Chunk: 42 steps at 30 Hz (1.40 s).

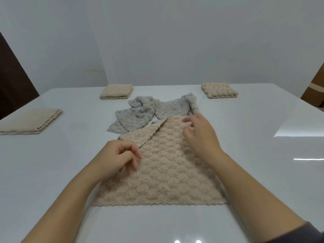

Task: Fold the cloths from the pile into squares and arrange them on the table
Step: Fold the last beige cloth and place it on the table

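Head view: beige cloth (pixel 166 172), part-folded, lies flat on the counter (pixel 263 172) just before the grey pile (pixel 136 116); left grip (pixel 119 155) and right grip (pixel 201 137) rest on it, fingers loosely curled, holding nothing.

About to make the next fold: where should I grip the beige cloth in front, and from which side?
Probably its two near corners, coming from the near side. The beige cloth lies flat, and its near scalloped edge is straight and uncovered. Its far left corner sits skewed, and its far edge abuts the grey cloths.
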Tool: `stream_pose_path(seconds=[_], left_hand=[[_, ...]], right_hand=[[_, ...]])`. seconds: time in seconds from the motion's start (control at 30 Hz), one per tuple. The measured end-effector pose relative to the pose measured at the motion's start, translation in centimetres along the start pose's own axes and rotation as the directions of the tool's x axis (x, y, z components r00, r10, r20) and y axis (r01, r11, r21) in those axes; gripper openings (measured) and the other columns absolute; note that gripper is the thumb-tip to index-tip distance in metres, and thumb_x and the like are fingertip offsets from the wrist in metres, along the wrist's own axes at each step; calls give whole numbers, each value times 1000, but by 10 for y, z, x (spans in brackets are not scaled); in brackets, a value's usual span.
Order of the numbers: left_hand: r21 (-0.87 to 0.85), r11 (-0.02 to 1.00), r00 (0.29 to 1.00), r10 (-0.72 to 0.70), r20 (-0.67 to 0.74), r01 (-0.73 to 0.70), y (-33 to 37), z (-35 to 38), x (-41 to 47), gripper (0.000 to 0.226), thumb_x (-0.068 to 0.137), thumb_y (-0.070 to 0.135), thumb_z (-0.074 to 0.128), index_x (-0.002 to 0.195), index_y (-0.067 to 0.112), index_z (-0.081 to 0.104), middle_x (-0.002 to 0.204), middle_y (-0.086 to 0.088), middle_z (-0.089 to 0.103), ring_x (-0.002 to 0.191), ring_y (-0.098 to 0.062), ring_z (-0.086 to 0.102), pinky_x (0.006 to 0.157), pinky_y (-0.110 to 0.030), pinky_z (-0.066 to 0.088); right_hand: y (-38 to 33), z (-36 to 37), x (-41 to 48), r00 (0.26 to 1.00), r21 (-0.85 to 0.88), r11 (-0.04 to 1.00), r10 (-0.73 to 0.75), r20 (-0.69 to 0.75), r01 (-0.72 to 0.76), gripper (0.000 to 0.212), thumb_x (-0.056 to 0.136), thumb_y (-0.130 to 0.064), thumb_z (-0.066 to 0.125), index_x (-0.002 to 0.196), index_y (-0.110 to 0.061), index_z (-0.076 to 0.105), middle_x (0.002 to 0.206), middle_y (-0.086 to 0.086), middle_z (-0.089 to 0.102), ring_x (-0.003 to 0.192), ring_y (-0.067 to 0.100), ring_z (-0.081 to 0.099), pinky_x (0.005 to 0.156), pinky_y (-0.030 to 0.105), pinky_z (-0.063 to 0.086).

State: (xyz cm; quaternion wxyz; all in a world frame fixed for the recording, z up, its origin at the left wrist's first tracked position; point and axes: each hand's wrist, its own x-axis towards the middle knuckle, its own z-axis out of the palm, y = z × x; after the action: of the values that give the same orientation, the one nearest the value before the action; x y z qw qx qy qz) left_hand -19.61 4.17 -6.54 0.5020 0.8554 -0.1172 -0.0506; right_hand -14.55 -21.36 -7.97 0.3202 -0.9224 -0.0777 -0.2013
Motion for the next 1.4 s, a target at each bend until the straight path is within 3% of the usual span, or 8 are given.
stream_pose_path(seconds=[0.17, 0.3, 0.37, 0.43, 0.97, 1.1, 1.23, 1.4], left_hand=[[471, 875, 987, 152, -59, -107, -6, 21, 17, 27, 85, 10, 52, 91, 30, 68, 96, 18, 66, 89, -5, 60, 85, -34, 51], [706, 703, 995, 101, 15, -82, -22, 33, 23, 48, 99, 43, 31, 146, 36, 33, 158, 10, 20, 147, -14, 11, 119, -43, 12], [739, 671, 998, 11, 59, -51, -26, 37, 17, 54, 101, 49, 18, 153, 39, 8, 160, 13, -11, 146, -10, -19, 120, -42, -9], [752, 658, 997, -30, 72, -35, -26, 40, 8, 55, 101, 51, 14, 152, 41, -1, 157, 15, -20, 142, -8, -27, 118, -41, -15], [754, 656, 1000, -24, 0, 16, -8, 72, -61, 72, 86, 62, -2, 154, 36, 0, 160, 13, -10, 147, -10, -15, 119, -43, -12], [695, 707, 991, 112, 77, -133, -7, 68, -74, 67, 92, 57, 10, 153, 32, 16, 159, 17, 4, 146, 1, -4, 122, -39, -1], [638, 695, 943, 224, 247, -332, -8, 61, -88, 63, 93, 55, 13, 151, 33, 25, 158, 20, 12, 143, 10, 0, 121, -32, 4], [727, 517, 891, 221, 398, -453, -15, 51, -109, 72, 93, 69, 9, 154, 32, -2, 160, 15, -11, 144, 1, -17, 119, -33, -8]], right_hand=[[-6, 20, -17, 939, -197, 974, -37, 342, 110, 49, 102, -38, 36, 145, -17, 39, 154, 3, 32, 143, 28, 28, 116, 38, 24], [-3, 27, -21, 857, -374, 915, 67, 511, 151, 62, 102, -55, 17, 156, -28, 7, 164, 5, -8, 149, 26, -15, 119, 53, -7], [-2, 24, -24, 852, -381, 911, 68, 519, 159, 63, 101, -57, 15, 156, -29, 3, 163, 4, -12, 149, 25, -18, 119, 53, -9], [-1, 21, -28, 847, -380, 911, 69, 526, 162, 63, 101, -58, 14, 156, -31, 1, 163, 3, -14, 148, 24, -19, 118, 53, -11], [-2, -15, -86, 843, -346, 911, -1, 538, 222, 63, 100, -58, 15, 156, -33, 2, 163, -3, -10, 149, 19, -14, 119, 49, -11], [-2, -26, -101, 851, -290, 895, -159, 500, 338, 67, 97, -54, 13, 157, -25, 7, 164, -5, -4, 149, 12, -10, 121, 41, -10], [-5, -40, -120, 818, -124, 904, -302, 490, 408, 52, 104, -35, 35, 153, -19, 28, 161, -6, 17, 148, 6, 12, 120, 22, 3], [-1, -56, -140, 684, -163, 855, -265, 680, 493, 77, 92, -66, 12, 157, -24, 0, 163, -7, -10, 147, 6, -17, 121, 30, -9]])
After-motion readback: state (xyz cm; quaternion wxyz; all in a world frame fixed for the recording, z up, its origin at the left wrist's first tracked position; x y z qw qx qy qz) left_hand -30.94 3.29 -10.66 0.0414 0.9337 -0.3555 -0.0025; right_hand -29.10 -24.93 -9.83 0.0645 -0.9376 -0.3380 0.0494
